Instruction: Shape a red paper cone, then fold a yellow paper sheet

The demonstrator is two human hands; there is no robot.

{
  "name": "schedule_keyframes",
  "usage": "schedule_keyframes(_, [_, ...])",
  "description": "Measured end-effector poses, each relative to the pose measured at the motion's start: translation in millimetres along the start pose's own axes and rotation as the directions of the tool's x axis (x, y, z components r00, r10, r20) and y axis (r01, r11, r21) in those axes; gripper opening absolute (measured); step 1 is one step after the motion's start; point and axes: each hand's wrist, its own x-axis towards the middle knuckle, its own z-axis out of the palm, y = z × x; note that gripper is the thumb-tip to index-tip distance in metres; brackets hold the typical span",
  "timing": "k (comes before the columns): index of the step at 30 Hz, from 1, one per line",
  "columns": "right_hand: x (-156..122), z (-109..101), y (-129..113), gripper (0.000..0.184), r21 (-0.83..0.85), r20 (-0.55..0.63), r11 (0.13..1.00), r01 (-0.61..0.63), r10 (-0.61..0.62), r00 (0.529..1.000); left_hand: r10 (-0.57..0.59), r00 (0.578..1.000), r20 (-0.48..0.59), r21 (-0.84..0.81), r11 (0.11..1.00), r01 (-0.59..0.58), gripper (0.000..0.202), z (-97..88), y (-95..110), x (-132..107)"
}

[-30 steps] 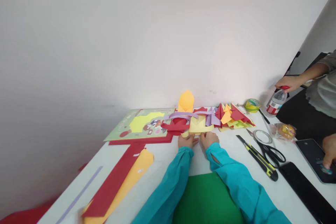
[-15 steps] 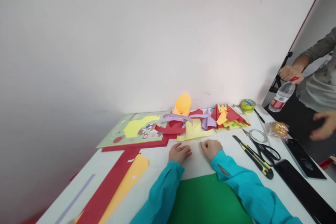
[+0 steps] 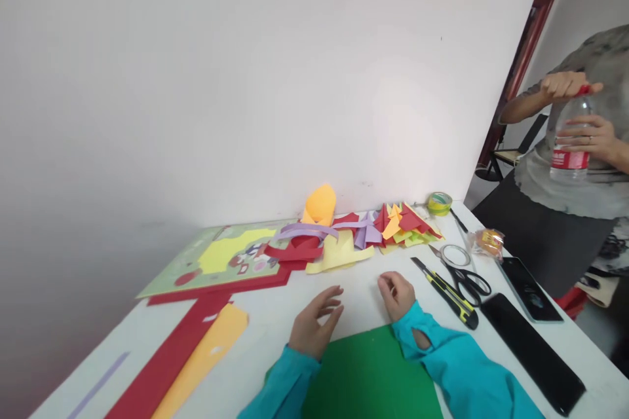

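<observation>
My left hand [image 3: 313, 324] hovers just above the far edge of a green paper sheet [image 3: 371, 380], fingers spread and empty. My right hand [image 3: 397, 294] rests beyond the sheet's far right corner, fingers loosely curled with nothing in them. Both sleeves are teal. A pale yellow folded paper [image 3: 338, 253] lies on the white table [image 3: 275, 321] a short way past both hands, in front of a pile of red, purple and orange paper pieces [image 3: 354, 228].
A utility knife [image 3: 445, 283], scissors [image 3: 466, 278], a clear tape roll [image 3: 455, 254] and two phones [image 3: 531, 278] lie at the right. Green tape [image 3: 439, 203] sits by the wall. A picture book [image 3: 216, 258] and red and orange strips [image 3: 181, 360] are left. Another person at the right holds a water bottle [image 3: 570, 144].
Both my hands let go of the pale yellow paper and drew back towards the green sheet. The person at the right lifted the bottle off the table and holds it in both hands.
</observation>
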Motion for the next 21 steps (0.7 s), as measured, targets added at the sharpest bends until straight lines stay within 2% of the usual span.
schedule_keyframes(2, [2, -4, 4, 0.033, 0.056, -0.099, 0.998, 0.001, 0.005, 0.995, 0.171, 0.983, -0.062, 0.153, 0.975, -0.160, 0.043, -3.6, 5, -8])
schedule_keyframes(4, [3, -7, 6, 0.047, 0.105, -0.189, 0.994, 0.018, 0.002, 0.982, 0.331, 0.936, -0.124, 0.293, 0.913, -0.284, 0.055, -10.4, 8, -16])
schedule_keyframes(5, [3, -8, 5, 0.051, 0.121, -0.242, 0.991, 0.050, -0.019, 0.970, 0.375, 0.914, -0.156, 0.363, 0.882, -0.300, 0.057, -15.6, 8, -19])
schedule_keyframes(6, [3, -9, 4, 0.054, 0.102, -0.314, 0.984, 0.146, -0.107, 0.943, 0.391, 0.900, -0.194, 0.425, 0.860, -0.283, 0.055, -22.0, 6, -22])
schedule_keyframes(8, [2, -10, -1, 0.059, 0.054, -0.275, 0.939, 0.340, -0.313, 0.909, 0.351, 0.912, -0.211, 0.526, 0.827, -0.197, 0.048, -38.5, -2, -27])
schedule_keyframes(10, [1, -11, -7, 0.061, 0.031, -0.260, 0.902, 0.430, -0.408, 0.875, 0.286, 0.946, -0.153, 0.647, 0.752, -0.123, 0.036, -59.4, -16, -31])
schedule_keyframes(13, [0, -8, -14, 0.060, -0.014, -0.201, 0.859, 0.513, -0.505, 0.840, 0.226, 0.942, -0.246, 0.692, 0.721, 0.008, 0.029, -98.1, -35, -35])
schedule_keyframes(15, [-2, -4, -14, 0.057, -0.003, -0.132, 0.855, 0.519, -0.515, 0.847, 0.184, 0.927, -0.326, 0.710, 0.696, 0.111, 0.027, -125.4, -43, -37])
schedule_keyframes(17, [-4, 2, -13, 0.054, 0.036, -0.076, 0.886, 0.462, -0.458, 0.886, 0.142, 0.908, -0.393, 0.718, 0.665, 0.207, 0.025, -147.4, -47, -40])
schedule_keyframes(19, [-7, 9, -11, 0.052, 0.069, -0.026, 0.910, 0.409, -0.408, 0.912, 0.109, 0.898, -0.426, 0.723, 0.638, 0.265, 0.025, -158.3, -50, -44])
schedule_keyframes(21, [-9, 14, -10, 0.051, 0.097, 0.011, 0.915, 0.391, -0.394, 0.919, 0.083, 0.906, -0.415, 0.731, 0.624, 0.278, 0.024, -156.8, -53, -48])
